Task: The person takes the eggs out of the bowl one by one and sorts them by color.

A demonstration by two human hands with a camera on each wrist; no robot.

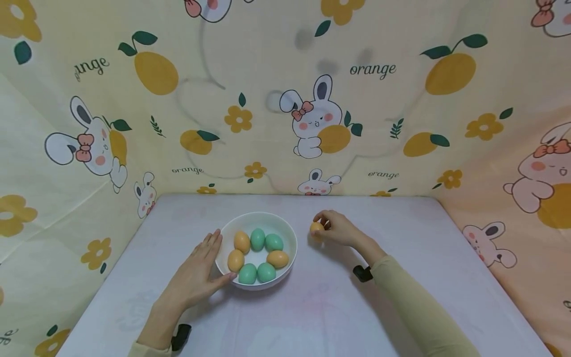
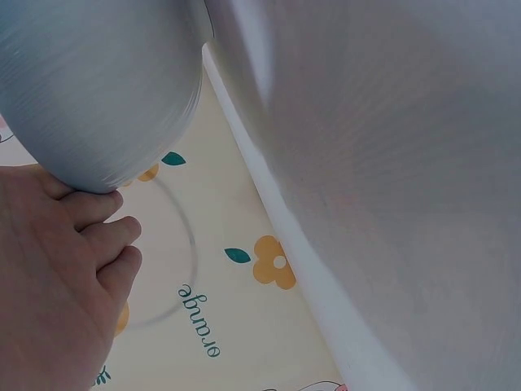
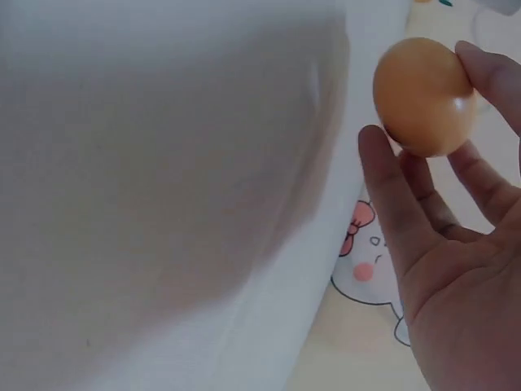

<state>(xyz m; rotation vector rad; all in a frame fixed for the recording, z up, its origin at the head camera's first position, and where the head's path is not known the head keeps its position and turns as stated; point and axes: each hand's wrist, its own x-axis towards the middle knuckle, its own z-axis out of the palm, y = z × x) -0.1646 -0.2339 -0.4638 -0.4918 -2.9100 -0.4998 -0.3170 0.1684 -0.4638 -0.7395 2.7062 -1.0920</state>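
Note:
A white bowl [image 1: 256,286] stands on the table with three orange-brown eggs [image 1: 278,259] and several green eggs [image 1: 258,239] lying in it, most near its wall. My left hand [image 1: 192,275] rests against the bowl's left side, fingers mostly straight along the outside and thumb at the front rim. In the left wrist view the bowl's grey-looking outer wall [image 2: 106,90] meets the fingers. To the right of the bowl, my right hand [image 1: 337,229] pinches another orange-brown egg [image 3: 425,96] between thumb and fingertips, apart from the bowl.
A pale cloth covers the table [image 1: 312,317]. Behind and at both sides hangs a printed curtain [image 1: 267,64] with rabbits, oranges and flowers. Dark bands [image 1: 363,273] sit at both wrists beside the light sleeves.

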